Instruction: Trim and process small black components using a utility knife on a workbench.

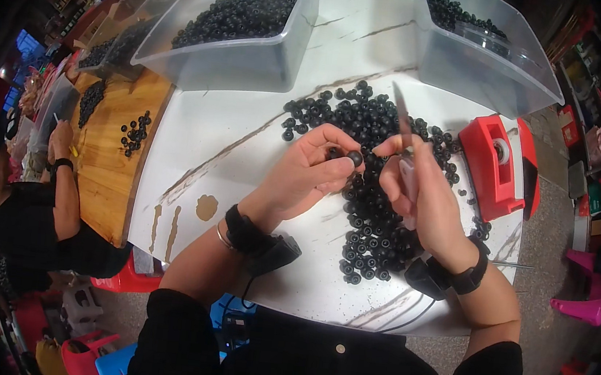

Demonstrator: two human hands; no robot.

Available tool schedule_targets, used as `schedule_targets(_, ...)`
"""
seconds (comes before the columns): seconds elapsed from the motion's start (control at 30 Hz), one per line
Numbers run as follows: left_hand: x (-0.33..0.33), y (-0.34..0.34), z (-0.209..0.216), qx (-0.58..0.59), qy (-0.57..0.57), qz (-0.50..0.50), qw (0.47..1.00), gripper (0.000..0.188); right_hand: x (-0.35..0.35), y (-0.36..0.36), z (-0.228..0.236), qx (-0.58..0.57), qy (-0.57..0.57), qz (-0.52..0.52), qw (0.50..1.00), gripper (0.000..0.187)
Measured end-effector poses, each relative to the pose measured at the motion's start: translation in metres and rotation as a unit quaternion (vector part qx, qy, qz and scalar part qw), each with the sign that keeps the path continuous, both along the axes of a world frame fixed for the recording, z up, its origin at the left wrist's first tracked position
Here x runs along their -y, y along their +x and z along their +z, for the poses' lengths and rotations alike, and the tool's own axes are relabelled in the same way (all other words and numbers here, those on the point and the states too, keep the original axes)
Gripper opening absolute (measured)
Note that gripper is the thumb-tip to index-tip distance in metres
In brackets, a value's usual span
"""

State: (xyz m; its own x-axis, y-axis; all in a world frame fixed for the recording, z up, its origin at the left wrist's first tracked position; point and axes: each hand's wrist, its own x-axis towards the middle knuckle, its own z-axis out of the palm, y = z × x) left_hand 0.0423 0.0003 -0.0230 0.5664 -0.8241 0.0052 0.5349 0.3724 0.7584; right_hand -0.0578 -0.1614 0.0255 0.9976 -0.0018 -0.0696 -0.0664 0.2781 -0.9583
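My left hand [300,173] is closed, pinching a small round black plastic piece [355,158] between thumb and fingers; another dark piece shows at its curled fingers. In my right hand [432,201] is a knife [401,109] with a pale handle, its blade pointing up and away from me. The thumb and forefinger of that hand reach toward the left hand, with a small gap between. Beneath and around both hands spreads a loose pile of round black pieces [364,247], many with a hole in the middle, on the white marbled table [216,153].
Two clear plastic bins, one at far left [243,72] and one at far right [484,79], hold more black pieces. A red tape dispenser [493,171] stands right of the pile. At left, another person [36,196] works at a wooden table [108,174]. Cables hang from my wrist devices.
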Motion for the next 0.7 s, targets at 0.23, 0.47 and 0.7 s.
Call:
schedule_targets(0.23, 0.001, -0.003, 0.000, 0.000, -0.016, 0.016, 1.000, 0.017, -0.007, -0.001, -0.013, 0.101, -0.245, 0.007, 0.964, 0.025)
schedule_targets(0.47, 0.002, 0.000, -0.006, 0.058, -0.020, 0.036, 0.997, 0.017, -0.009, 0.000, -0.018, 0.152, -0.315, -0.028, 0.936, 0.026)
schedule_targets(0.7, 0.001, 0.001, -0.008, 0.090, -0.034, 0.042, 0.995, 0.018, -0.006, -0.001, -0.016, 0.151, -0.338, -0.015, 0.929, 0.027)
